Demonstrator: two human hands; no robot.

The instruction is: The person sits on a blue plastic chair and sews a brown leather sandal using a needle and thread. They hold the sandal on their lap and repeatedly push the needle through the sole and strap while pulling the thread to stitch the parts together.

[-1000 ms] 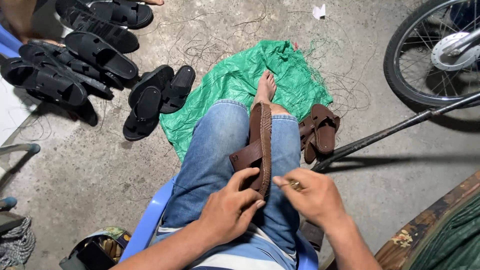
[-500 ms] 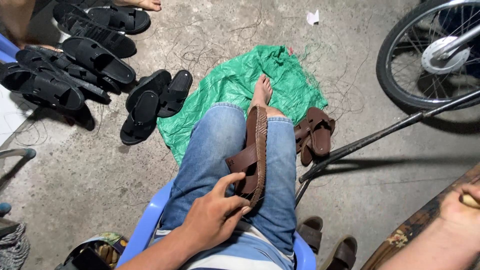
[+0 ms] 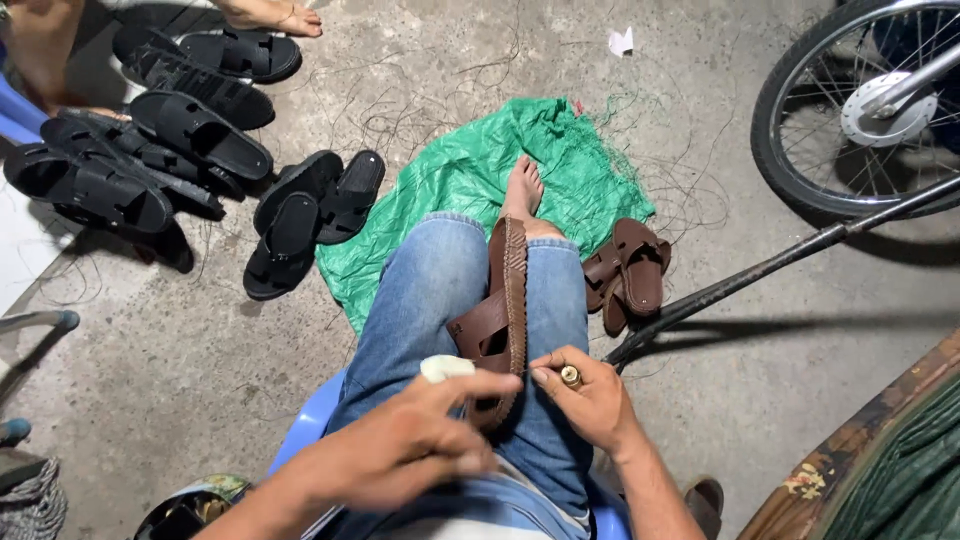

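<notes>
The brown sandal (image 3: 505,320) lies on edge across the lap, light with a bendy sole. Left hand (image 3: 420,440) pinches a white lump (image 3: 445,367); right hand (image 3: 585,395) grips, perhaps, an awl (image 3: 571,376) at the sole's edge.

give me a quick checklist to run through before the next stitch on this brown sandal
1. Brown sandal steady: ok, it lies on edge between the knees, sole rim up.
2. Right hand has the tool: ok, its fingers pinch a small brass-coloured tool beside the sandal's near end.
3. Left hand placed: ok, it reaches across to the sandal's near end with a small white lump at its fingertips.
4. Thread running free: cannot tell, too fine to see.
5. Tool tip clear of the left fingers: cannot tell, the tip is hidden.
6. Other brown sandals out of the way: ok, on the floor beside the green sheet.
</notes>
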